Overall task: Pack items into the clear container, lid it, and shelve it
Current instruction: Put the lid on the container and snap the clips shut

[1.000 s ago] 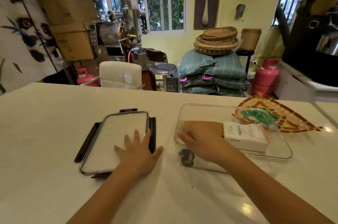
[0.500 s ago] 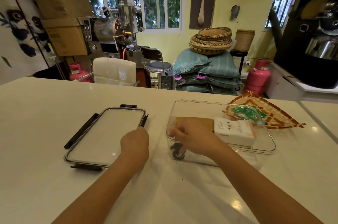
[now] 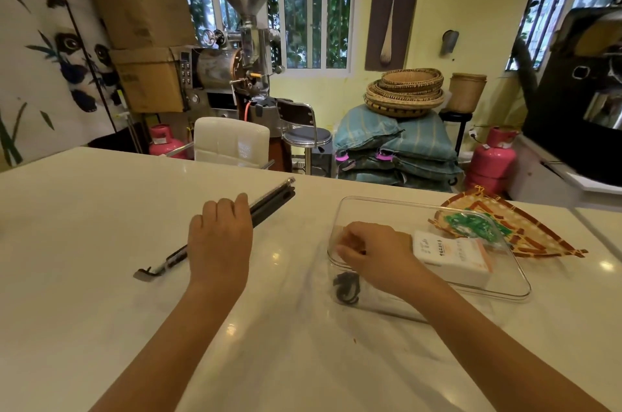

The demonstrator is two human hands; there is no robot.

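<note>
Gripping one long edge of the flat clear lid with black clip latches [image 3: 266,206], the left hand [image 3: 220,236] held it tilted on edge over the white tabletop [image 3: 84,243]. The right hand's [image 3: 373,251] fingers curled over the near rim of the clear rectangular plastic container [image 3: 505,290] just beside. The lid looked light, stiff and slick; the framed edges likely offered the surest hold.

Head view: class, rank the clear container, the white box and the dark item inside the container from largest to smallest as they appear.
1. Container
2. White box
3. Dark item
</note>
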